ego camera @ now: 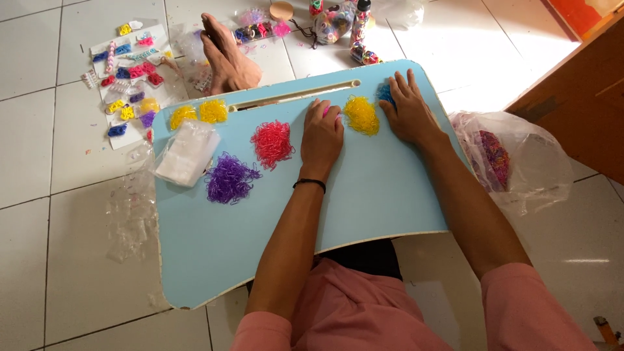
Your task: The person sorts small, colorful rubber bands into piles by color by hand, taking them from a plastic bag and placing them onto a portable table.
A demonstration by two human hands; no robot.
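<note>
On blue tray (364,195), flat hands (322,136) over bands (361,115)

Smooth matt lap desk (364,208), rubbery bands (272,143)

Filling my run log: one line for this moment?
left hand: on pink bands | right hand: on blue bands | yellow pile between | blue lap table

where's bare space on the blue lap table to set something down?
The near half of the blue lap table is bare: below the purple pile, left of the left hand. Another patch lies between the forearms, below the yellow pile. The far edge is crowded: two small yellow piles, red pile, clear bags, right hand.
</note>
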